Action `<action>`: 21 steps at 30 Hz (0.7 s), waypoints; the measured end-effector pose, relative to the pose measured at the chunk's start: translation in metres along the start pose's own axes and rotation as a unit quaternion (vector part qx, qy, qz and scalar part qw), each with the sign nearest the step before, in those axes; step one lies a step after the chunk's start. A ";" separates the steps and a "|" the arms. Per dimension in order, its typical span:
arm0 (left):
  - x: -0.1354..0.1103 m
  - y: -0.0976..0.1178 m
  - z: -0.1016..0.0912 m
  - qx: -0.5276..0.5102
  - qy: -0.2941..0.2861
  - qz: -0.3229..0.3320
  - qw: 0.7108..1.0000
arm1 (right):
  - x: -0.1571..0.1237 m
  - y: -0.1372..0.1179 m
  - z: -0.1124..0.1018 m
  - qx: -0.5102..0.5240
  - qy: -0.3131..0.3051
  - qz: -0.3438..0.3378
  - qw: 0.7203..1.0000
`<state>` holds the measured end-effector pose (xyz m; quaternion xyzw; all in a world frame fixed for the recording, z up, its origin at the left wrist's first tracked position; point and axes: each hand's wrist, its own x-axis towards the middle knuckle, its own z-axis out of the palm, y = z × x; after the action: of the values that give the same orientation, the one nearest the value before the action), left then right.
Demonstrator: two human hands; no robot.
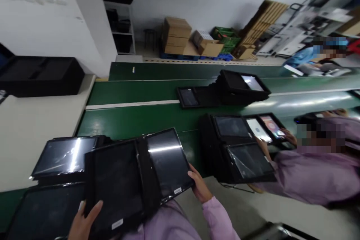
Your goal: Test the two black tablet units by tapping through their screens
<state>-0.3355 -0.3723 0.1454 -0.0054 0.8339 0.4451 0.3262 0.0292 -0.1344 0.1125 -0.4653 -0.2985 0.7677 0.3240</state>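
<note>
A black foam tray [150, 180] is held up in front of me, tilted, above the near side of the green bench. One dark tablet [118, 183] lies in its left half, and another tablet [168, 159], reflecting a lamp, sits at its right end. My left hand [86, 219] grips the tray's lower left edge, thumb on top. At the right end, my right hand [200, 186] has its thumb over the edge by the glossy tablet; its other fingers are hidden underneath. Behind and left of the tray lie more trays with tablets [63, 157].
To the right stands a stack of trays with tablets [232, 125], where a co-worker in a purple sleeve [303, 176] handles lit tablets. Further trays [239, 86] rest mid-bench on the green surface [126, 120]. A black foam stack [42, 75] stands on the white table [33, 120].
</note>
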 end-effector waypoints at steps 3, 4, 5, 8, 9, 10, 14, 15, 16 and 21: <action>0.018 0.024 0.082 -0.038 -0.156 -0.038 0.986 | 0.012 0.021 -0.043 0.007 0.076 -0.012 0.997; 0.027 0.023 0.101 -0.056 -0.194 -0.049 0.978 | 0.018 0.031 -0.055 -0.001 0.091 -0.011 0.996; 0.036 0.018 0.115 -0.062 -0.218 -0.066 0.972 | 0.024 0.041 -0.065 -0.015 0.101 -0.006 0.995; 0.056 -0.002 0.132 -0.028 -0.226 -0.079 0.970 | 0.042 0.067 -0.085 -0.104 0.080 0.032 0.991; 0.058 -0.006 0.135 0.006 -0.207 -0.047 0.977 | 0.048 0.072 -0.088 -0.134 0.072 0.037 0.988; 0.057 -0.007 0.140 0.055 -0.172 0.009 0.983 | 0.054 0.075 -0.087 -0.159 0.077 0.026 0.984; 0.041 0.020 0.196 0.286 -0.068 0.353 0.888 | 0.087 0.060 -0.061 -0.238 0.143 -0.124 0.953; 0.039 0.030 0.216 0.326 -0.088 0.412 0.846 | 0.098 0.053 -0.051 -0.258 0.146 -0.153 0.943; 0.038 0.038 0.235 0.359 -0.113 0.446 0.812 | 0.109 0.046 -0.041 -0.276 0.145 -0.168 0.935; 0.060 0.047 0.278 0.453 -0.100 0.465 0.754 | 0.149 0.041 -0.010 -0.309 0.164 -0.175 0.920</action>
<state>-0.2473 -0.1198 0.0382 0.5756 0.8007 0.1098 0.1246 -0.0239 -0.0424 0.0004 -0.6018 -0.5405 0.4812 0.3378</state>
